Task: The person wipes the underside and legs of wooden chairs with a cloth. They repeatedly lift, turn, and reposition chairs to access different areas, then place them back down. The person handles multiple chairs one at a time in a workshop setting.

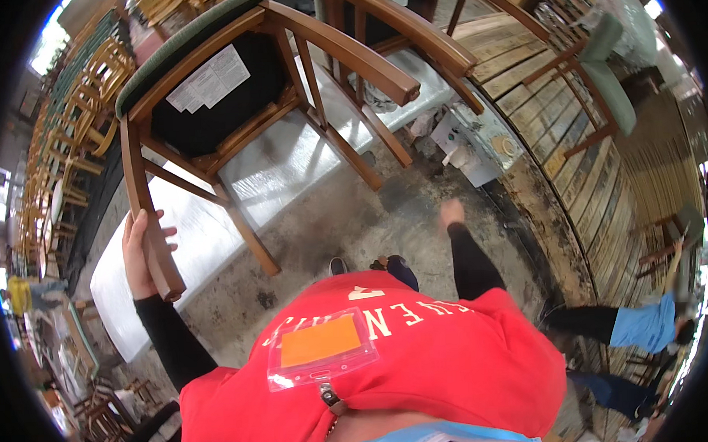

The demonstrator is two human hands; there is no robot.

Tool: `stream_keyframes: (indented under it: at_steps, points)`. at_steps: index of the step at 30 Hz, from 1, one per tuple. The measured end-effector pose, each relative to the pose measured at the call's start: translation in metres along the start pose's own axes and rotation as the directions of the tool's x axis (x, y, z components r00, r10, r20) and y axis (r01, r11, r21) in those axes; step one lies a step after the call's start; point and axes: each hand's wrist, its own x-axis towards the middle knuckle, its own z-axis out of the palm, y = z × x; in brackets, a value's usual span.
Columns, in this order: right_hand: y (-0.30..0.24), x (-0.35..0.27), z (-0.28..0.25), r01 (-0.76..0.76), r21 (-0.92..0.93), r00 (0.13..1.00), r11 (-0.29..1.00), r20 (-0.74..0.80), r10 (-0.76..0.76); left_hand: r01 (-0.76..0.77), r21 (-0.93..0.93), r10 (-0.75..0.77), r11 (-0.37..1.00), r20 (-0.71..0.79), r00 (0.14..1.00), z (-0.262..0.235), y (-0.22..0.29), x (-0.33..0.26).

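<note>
Concrete floor [385, 228], stained and dusty, runs under you, with a wooden plank pallet deck [553, 128] off to your right and stacks of yellow-wood chairs [77, 114] far left. Your left hand [141, 256] is clamped on one leg of a wooden chair [232, 93]; fingers wrap round the leg near its foot end, thumb side toward you. That chair is tipped over, seat underside facing you, green cushion edge up top, a white paper label stuck on the black underside. It hangs above a sheet of clear plastic wrap [274, 169] spread on the floor, apparently touching nothing but your hand, though contact at the far end is hard to tell. Your right hand [451, 212] is free, out over the floor, holding nothing; fingers look loosely curled, too blurred to tell more. A second chair [410, 32] sits just behind the first, and a co-worker in a blue top [646, 324] bends at the right edge. Judged step: you're carrying or turning the chair one-handed, mid-handling. Next move likely calls for your right hand on another leg or rail to steady the weight before you set it down on the wrap.
</note>
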Motion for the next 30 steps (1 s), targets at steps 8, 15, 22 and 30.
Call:
stream_keyframes:
  at_steps: [8,15,22,30]
  points:
    - [-0.202,0.209,-0.016,0.500,0.084,0.866,0.862,-0.031,-0.499,0.074,0.012,-0.072,0.997,-0.112,0.991,0.003,-0.005,-0.037]
    - [-0.283,0.253,0.051,0.635,-0.194,0.772,0.747,0.194,-0.606,0.114,0.023,-0.103,0.993,-0.291,0.951,0.039,0.009,-0.040]
    - [-0.280,0.257,0.050,0.659,-0.094,0.741,0.746,0.248,-0.624,0.083,-0.037,-0.090,0.996,-0.241,0.966,0.063,0.005,-0.046]
    - [-0.202,0.087,-0.005,-0.071,0.802,0.601,0.593,0.509,-0.616,0.040,0.002,-0.038,0.999,-0.322,0.946,0.054,-0.003,-0.055]
